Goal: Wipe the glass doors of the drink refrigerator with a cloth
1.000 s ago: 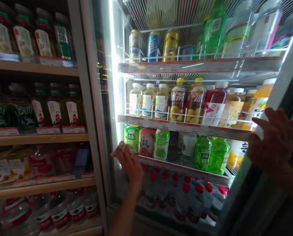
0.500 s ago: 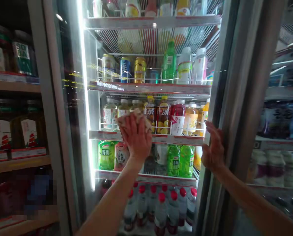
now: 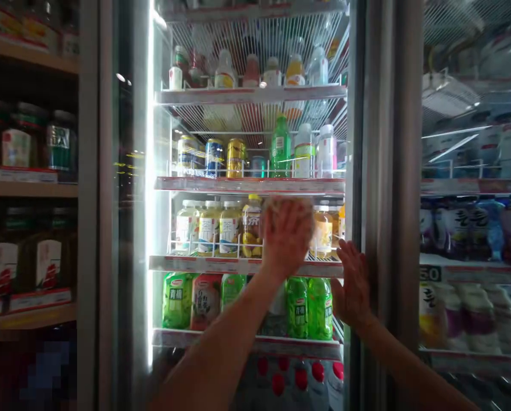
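Note:
My left hand [image 3: 286, 237] presses a pale crumpled cloth [image 3: 288, 202] against the glass door [image 3: 131, 240] of a lit drinks fridge, level with the shelf of tea bottles [image 3: 209, 227]. Its fingers are closed over the cloth, and only the cloth's top edge shows above them. My right hand [image 3: 353, 285] lies flat with fingers stretched out on the right edge of the door, beside the metal door frame [image 3: 379, 171]. It holds nothing.
Inside the fridge are wire shelves with cans [image 3: 235, 157], green bottles [image 3: 309, 307] and red-capped water bottles [image 3: 300, 378]. Wooden shelves [image 3: 28, 188] of dark bottles stand to the left. A second glass-door fridge [image 3: 473, 228] stands to the right.
My left hand with the cloth has moved up and to the right across the glass. My right hand has come in closer beside it on the door edge. The view has tilted upward.

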`<state>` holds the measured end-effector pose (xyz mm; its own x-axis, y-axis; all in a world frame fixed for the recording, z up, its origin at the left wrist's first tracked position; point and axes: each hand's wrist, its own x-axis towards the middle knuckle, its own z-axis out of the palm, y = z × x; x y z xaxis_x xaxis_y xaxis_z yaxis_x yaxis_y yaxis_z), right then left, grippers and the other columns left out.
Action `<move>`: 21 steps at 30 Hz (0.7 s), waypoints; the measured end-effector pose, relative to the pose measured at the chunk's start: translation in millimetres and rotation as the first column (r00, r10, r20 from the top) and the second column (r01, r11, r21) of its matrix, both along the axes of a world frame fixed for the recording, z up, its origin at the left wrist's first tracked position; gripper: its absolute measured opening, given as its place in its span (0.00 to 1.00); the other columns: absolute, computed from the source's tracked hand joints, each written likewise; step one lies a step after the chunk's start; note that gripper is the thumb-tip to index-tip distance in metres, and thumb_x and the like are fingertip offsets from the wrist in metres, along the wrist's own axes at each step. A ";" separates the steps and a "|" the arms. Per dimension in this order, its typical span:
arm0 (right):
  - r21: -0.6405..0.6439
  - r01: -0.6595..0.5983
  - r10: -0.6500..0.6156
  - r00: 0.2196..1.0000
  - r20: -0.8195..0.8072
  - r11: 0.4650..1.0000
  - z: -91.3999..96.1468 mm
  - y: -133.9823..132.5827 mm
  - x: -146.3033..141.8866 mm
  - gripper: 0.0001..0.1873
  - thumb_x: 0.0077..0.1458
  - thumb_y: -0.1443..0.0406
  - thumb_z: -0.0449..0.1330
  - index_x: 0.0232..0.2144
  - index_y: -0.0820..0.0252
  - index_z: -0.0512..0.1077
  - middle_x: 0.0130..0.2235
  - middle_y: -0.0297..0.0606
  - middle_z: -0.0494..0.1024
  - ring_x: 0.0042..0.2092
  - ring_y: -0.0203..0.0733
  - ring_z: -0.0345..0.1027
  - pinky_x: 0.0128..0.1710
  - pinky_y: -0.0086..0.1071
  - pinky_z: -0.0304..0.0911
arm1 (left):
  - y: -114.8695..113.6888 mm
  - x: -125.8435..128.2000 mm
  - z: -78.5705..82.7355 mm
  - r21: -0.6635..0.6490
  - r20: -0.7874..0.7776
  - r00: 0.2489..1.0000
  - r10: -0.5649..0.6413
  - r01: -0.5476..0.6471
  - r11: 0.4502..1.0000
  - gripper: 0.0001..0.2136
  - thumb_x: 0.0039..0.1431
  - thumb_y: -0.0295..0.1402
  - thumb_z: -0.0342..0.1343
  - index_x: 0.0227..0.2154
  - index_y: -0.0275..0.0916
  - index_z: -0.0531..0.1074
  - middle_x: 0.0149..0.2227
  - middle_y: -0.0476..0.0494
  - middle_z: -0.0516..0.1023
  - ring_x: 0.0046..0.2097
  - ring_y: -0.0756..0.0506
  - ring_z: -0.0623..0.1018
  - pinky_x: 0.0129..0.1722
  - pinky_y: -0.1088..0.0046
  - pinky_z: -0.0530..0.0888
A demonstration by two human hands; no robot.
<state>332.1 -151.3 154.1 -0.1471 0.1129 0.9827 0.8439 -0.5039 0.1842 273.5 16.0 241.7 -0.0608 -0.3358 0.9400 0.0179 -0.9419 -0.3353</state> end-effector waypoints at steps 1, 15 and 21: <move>-0.017 0.024 -0.024 1.000 0.012 1.000 -0.4 0.1 0.7 0.30 0.61 0.62 0.44 0.65 0.56 0.46 0.65 0.43 0.54 0.66 0.50 0.44 0.63 0.55 0.44 | -6.8 2.7 -3.6 0.153 -0.059 0.998 -0.019 0.028 0.988 0.18 0.59 0.38 0.48 0.52 0.45 0.66 0.61 0.44 0.62 0.65 0.43 0.55 0.65 0.52 0.41; 0.026 0.173 -0.174 0.985 0.021 0.985 41.5 25.7 -10.0 0.30 0.60 0.62 0.47 0.64 0.56 0.47 0.64 0.45 0.55 0.66 0.49 0.45 0.63 0.51 0.40 | 66.3 -31.2 -31.5 0.021 -0.083 0.990 0.116 -0.115 0.993 0.23 0.59 0.39 0.48 0.58 0.45 0.61 0.64 0.40 0.57 0.66 0.39 0.53 0.64 0.49 0.47; -0.015 0.265 -0.263 0.962 0.071 0.964 47.0 27.5 -1.7 0.29 0.60 0.61 0.47 0.63 0.55 0.50 0.65 0.44 0.53 0.66 0.49 0.44 0.63 0.50 0.39 | 146.6 -59.8 -17.4 -0.269 0.050 0.977 0.209 -0.188 0.945 0.22 0.62 0.39 0.44 0.58 0.42 0.60 0.61 0.37 0.62 0.64 0.40 0.58 0.62 0.50 0.54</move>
<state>330.4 -123.8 201.2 -0.1751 0.1805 0.9679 0.6668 -0.7015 0.2515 213.7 162.6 224.3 -0.0934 -0.0917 0.9914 0.2293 -0.9710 -0.0682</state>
